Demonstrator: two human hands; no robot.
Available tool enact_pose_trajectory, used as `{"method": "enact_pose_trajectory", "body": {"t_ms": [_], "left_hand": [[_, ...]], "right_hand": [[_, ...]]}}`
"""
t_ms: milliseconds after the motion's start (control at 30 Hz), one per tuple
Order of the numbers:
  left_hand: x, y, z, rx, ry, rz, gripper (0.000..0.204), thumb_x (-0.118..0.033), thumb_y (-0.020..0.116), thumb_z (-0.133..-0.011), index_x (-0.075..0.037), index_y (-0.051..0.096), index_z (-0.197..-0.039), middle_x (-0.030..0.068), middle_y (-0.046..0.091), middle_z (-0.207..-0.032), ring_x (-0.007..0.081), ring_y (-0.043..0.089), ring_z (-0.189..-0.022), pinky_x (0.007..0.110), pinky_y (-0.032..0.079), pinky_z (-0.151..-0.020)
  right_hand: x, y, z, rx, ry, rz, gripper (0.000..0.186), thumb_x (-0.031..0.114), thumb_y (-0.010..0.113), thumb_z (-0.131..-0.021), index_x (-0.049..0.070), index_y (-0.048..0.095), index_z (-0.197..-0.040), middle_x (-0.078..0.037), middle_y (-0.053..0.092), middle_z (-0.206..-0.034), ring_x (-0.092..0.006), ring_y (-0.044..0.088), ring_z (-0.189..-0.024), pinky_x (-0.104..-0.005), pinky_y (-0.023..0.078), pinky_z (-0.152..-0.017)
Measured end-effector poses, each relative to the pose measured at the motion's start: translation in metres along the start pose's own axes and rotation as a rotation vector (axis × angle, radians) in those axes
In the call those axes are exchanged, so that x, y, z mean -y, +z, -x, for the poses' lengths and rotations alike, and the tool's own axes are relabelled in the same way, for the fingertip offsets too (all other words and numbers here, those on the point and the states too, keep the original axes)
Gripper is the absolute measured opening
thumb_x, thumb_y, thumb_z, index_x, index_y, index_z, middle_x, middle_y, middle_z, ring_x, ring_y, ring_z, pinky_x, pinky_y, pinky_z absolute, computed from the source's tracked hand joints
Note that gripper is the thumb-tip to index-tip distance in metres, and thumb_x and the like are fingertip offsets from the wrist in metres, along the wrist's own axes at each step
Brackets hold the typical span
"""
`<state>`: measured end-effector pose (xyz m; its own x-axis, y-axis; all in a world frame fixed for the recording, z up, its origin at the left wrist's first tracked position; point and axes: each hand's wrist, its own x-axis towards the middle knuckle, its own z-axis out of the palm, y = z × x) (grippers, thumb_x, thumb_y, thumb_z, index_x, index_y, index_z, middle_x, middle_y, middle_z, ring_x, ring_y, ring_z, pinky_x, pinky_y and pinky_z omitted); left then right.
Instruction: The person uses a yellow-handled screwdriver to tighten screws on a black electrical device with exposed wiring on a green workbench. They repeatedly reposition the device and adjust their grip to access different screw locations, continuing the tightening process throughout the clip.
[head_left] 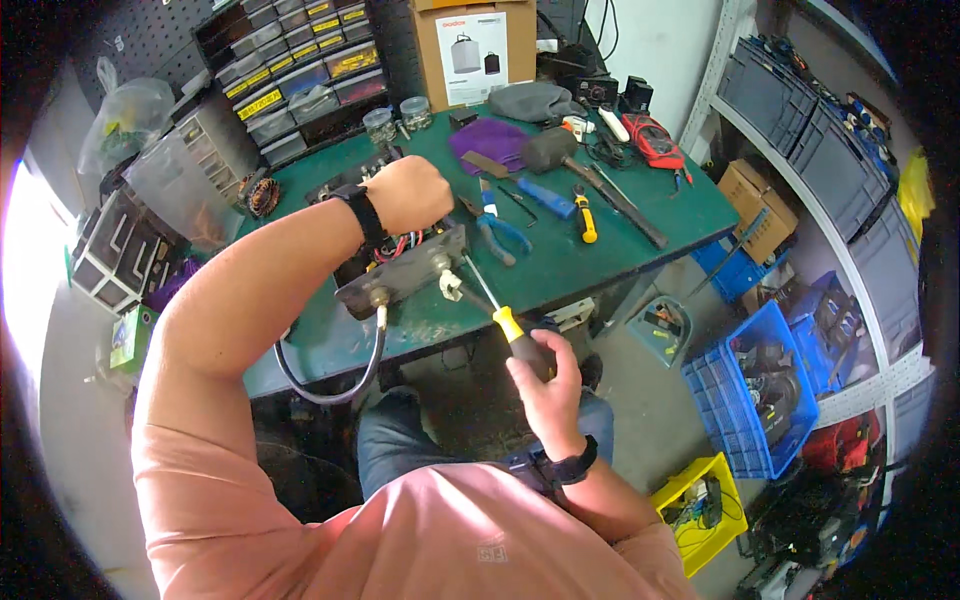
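Observation:
My right hand (550,385) is wrapped around the yellow-and-black handle of a screwdriver (508,324). Its thin shaft points away from me, with the tip by the right end of a dark metal panel (412,272). That panel is the near side of an opened device with red and other coloured wires (398,248) inside. A thick grey cable (375,362) loops down from a round connector on it, and a second cable with a white end (450,287) joins further right. Over the device, my left hand (408,195) is curled like a fist; its fingertips are hidden.
Right of the device on the green bench (640,215) lie blue-handled pliers (498,240), a yellow-handled tool (585,218), a mallet (600,185) and a purple cloth (490,145). Drawer bins (300,75) and a cardboard box (420,50) stand behind. Blue crates (745,390) sit right.

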<state>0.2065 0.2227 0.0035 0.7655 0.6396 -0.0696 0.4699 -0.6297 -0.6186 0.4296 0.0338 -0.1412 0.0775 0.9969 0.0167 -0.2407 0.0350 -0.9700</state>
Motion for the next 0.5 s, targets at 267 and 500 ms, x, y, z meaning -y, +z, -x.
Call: {"method": "enact_pose_trajectory", "body": {"t_ms": [267, 500], "left_hand": [[-0.001, 0.0, -0.004, 0.02, 0.005, -0.017, 0.01, -0.015, 0.06, -0.076, -0.011, 0.068, -0.07, 0.0078, 0.068, -0.074, 0.0277, 0.069, -0.074, 0.04, 0.055, -0.064], [0.0, 0.001, -0.004, 0.027, -0.011, -0.009, 0.01, -0.014, 0.061, -0.075, -0.011, 0.068, -0.069, 0.0092, 0.069, -0.073, 0.0283, 0.069, -0.073, 0.04, 0.056, -0.063]], "right_hand": [[-0.017, -0.011, -0.013, -0.105, -0.313, 0.369, 0.014, 0.011, 0.059, -0.092, 0.003, 0.057, -0.103, -0.009, 0.056, -0.085, -0.0198, 0.054, -0.064, -0.0297, 0.044, -0.055], [-0.007, -0.004, -0.01, -0.164, -0.156, 0.112, 0.036, 0.009, 0.075, -0.08, 0.001, 0.057, -0.11, -0.009, 0.056, -0.098, -0.0215, 0.058, -0.084, -0.0348, 0.049, -0.069]]}}
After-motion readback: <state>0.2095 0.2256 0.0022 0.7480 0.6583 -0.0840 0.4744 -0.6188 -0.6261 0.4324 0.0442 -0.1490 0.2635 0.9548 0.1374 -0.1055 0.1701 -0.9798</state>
